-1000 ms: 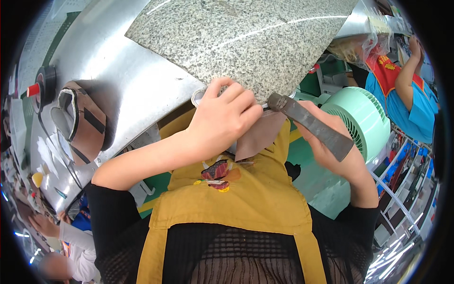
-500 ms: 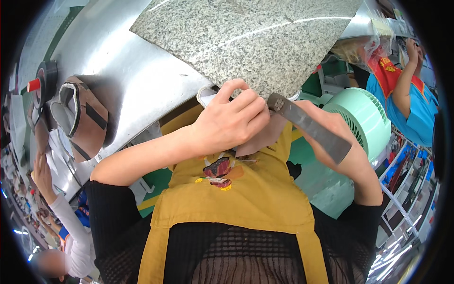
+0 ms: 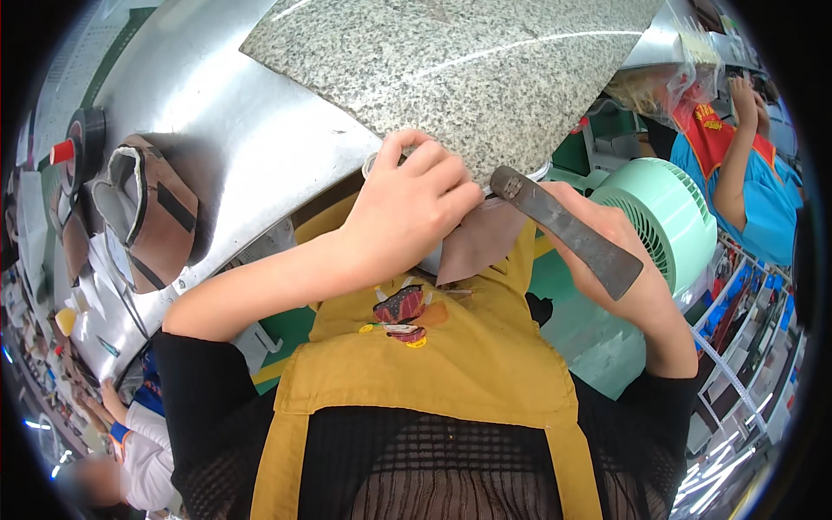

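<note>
Dark hammer aslant in the right hand, beside a brown piece at the granite slab's near corner.

From where I stand, the hammer head's long axis runs slantwise: its blunt face points up and left, close to the left hand, and its broad flat end points down and right, over the right hand, which is closed around the tool; the handle is hidden. The left hand's fingers curl down at the slab's edge, tips out of sight, so I can't tell whether they pinch the brown piece, which hangs below them, tapering down and left over the yellow apron.
</note>
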